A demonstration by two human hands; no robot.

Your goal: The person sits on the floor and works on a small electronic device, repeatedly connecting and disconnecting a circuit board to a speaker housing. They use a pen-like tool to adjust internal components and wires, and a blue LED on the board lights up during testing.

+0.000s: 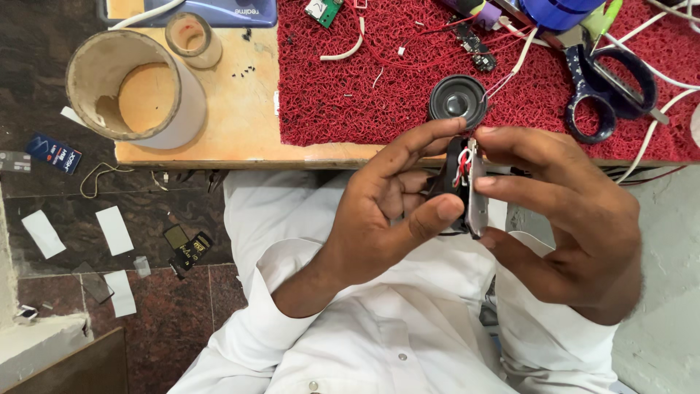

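Speaker housing (pixel 467 191) gripped by both hands, just below round speaker (pixel 457 99).
Left hand (pixel 386 211) & right hand (pixel 576 219) pinch halves; keep red wires clear of seam.

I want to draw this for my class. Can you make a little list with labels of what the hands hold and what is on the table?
left hand: grips the black half of a small device
right hand: holds its grey half
inside device: red and white wires
red mat: round black speaker, blue scissors, green circuit board
wooden table: two cardboard tubes
floor: paper scraps
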